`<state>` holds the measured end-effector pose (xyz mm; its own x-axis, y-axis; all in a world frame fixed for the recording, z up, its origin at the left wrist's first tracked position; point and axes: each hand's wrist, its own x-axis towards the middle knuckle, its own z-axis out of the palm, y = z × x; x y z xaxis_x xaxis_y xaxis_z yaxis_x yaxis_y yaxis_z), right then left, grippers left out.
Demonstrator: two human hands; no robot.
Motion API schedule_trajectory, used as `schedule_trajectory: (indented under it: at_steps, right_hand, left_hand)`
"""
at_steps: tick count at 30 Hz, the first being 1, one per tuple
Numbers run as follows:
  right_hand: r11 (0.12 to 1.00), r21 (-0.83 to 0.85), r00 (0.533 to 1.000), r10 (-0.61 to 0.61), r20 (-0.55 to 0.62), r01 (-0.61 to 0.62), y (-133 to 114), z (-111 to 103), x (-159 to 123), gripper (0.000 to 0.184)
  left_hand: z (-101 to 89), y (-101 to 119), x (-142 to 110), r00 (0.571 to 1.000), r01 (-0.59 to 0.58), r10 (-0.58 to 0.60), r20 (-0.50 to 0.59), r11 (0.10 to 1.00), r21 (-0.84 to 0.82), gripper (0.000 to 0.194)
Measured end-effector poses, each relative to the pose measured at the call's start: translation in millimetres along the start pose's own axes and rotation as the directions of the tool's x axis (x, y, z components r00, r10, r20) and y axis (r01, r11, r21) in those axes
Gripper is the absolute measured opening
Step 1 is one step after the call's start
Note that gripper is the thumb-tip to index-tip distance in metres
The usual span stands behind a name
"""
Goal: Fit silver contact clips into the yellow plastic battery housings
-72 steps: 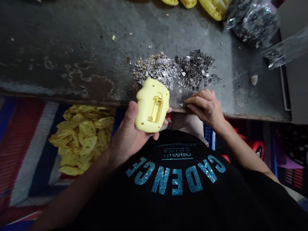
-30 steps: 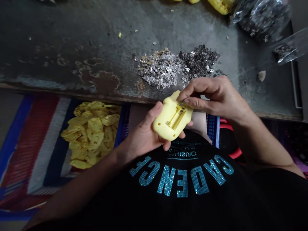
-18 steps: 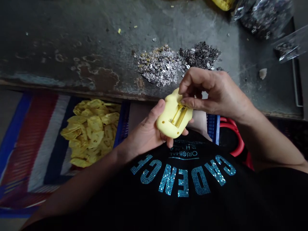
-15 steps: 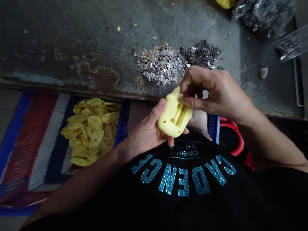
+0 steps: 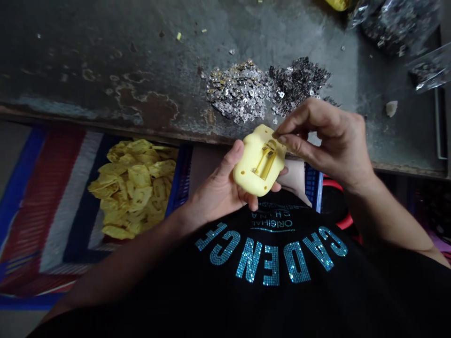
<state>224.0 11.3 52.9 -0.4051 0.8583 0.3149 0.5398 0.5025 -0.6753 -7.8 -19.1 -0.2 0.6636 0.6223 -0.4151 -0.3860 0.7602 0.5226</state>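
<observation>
A pale yellow plastic casing (image 5: 251, 164) with a rectangular battery slot lies in my left hand (image 5: 225, 188), thumb along its left side and fingertips showing at its lower right. Metal pieces sit at both ends of the slot, and small round holes mark the casing's corners. My right hand (image 5: 327, 136) is at the upper right edge of the casing, thumb and forefinger pinched together. Whether anything is between those fingertips is too small to make out. Just beyond the hands lie a pile of shiny flat metal contacts (image 5: 243, 91) and a darker pile of metal pieces (image 5: 303, 80).
The worn metal bench (image 5: 105, 51) spans the far side. Clear bags of metal parts (image 5: 401, 28) lie at its upper right. Below its edge, a basket (image 5: 52, 202) with a striped lining holds several yellow plastic parts (image 5: 137, 188). Red handles (image 5: 338, 188) show at the right.
My right hand has drawn back from the slot toward the casing's upper right edge, uncovering the slot's top end. The left hand still holds the casing. The view has shifted slightly.
</observation>
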Motion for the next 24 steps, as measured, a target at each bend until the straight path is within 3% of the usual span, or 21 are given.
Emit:
schedule_trajectory:
  at_steps: [4, 7, 10, 14, 19, 24]
  right_hand:
    - [0.999, -0.025, 0.999, -0.042, -0.011, 0.042, 9, 5, -9, 0.010]
    - [0.998, 0.036, 0.998, -0.057, 0.002, 0.057, 16, 10, -10, 0.021]
    - [0.992, 0.123, 1.000, -0.025, 0.011, 0.024, 21, 16, -9, 0.036]
    - [0.971, 0.231, 0.998, 0.059, 0.009, -0.059, 22, 25, -8, 0.048]
    - [0.948, 0.318, 0.990, 0.071, -0.125, -0.028, 20, 44, -16, 0.049]
    - [0.936, 0.352, 0.959, 0.090, -0.270, 0.011, 21, 62, -23, 0.053]
  left_hand:
    - [1.5, -2, 0, 0.999, -0.029, 0.029, 0.015, 0.999, 0.018, 0.079]
    - [3.7, -7, 0, 0.990, -0.134, 0.138, -0.035, 0.985, 0.105, 0.079]
    - [1.7, -13, 0, 0.947, -0.289, 0.314, -0.072, 0.928, 0.236, 0.084]
    - [-5.4, -19, -2, 0.899, -0.409, 0.439, 0.007, 0.832, 0.374, 0.075]
    - [-6.8, -21, -7, 0.852, -0.461, 0.523, -0.010, 0.760, 0.457, 0.073]
    - [-7.4, -21, -14, 0.806, -0.370, 0.569, -0.165, 0.701, 0.610, 0.058]
